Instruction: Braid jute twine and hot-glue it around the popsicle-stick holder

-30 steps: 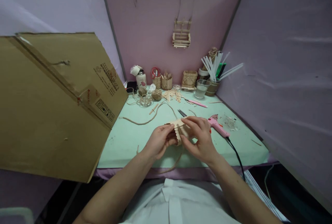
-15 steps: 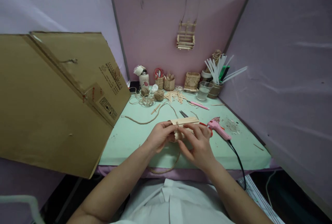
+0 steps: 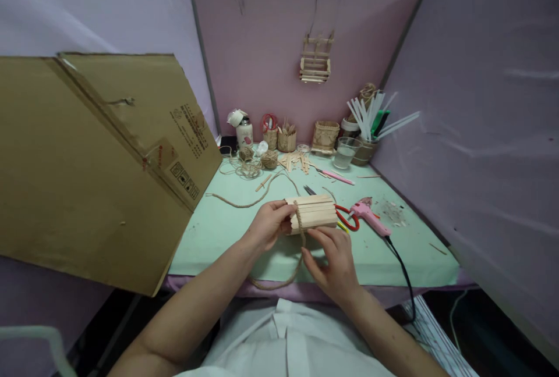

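My left hand (image 3: 268, 226) is closed on the left end of a wooden stick panel (image 3: 318, 205), made of pale craft sticks laid side by side. A braided rope (image 3: 299, 220) runs down across the panel near its left end, with my left thumb by its top. From the panel's lower edge the rope loops toward the table's front edge. My right hand (image 3: 332, 255) is just below the panel. Its thumb and index finger are apart, beside the rope, the index fingertip near the panel's lower edge. The panel's underside is hidden.
Red-handled scissors (image 3: 356, 224) and a pink glue gun (image 3: 371, 219) lie right of the panel. Behind are a pink cutter (image 3: 336, 177), loose sticks (image 3: 297, 162), twine balls (image 3: 269, 160) and a glass of water (image 3: 344, 156). A cardboard sheet (image 3: 109, 191) leans at the left.
My right hand has moved down off the panel, uncovering its sticks and the rope across it. The panel's face is now turned more into view. My left hand still holds its left end.
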`<state>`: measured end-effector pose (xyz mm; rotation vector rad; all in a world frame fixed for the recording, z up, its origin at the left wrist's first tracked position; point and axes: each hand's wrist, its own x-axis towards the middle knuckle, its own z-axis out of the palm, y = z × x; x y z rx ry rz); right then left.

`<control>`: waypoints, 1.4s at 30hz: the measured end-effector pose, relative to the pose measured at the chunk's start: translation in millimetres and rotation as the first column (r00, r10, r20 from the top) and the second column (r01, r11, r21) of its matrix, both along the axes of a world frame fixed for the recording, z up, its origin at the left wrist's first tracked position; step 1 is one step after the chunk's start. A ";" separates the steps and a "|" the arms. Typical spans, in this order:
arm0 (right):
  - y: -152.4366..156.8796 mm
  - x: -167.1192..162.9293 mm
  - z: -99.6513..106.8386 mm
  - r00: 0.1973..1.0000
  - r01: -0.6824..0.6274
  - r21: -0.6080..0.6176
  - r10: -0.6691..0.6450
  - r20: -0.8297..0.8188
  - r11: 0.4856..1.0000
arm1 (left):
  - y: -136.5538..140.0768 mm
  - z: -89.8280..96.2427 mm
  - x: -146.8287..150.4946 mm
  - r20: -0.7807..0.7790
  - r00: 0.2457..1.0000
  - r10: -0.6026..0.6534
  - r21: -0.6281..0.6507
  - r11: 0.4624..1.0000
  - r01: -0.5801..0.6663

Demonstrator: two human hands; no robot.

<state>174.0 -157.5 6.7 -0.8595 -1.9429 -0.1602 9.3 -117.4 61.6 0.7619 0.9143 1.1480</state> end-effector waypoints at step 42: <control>10.1 -17.8 -3.0 0.995 -0.098 -0.187 0.098 -0.010 0.977 | 2.5 -7.2 -0.3 0.149 0.985 0.092 -0.041 0.995 -0.087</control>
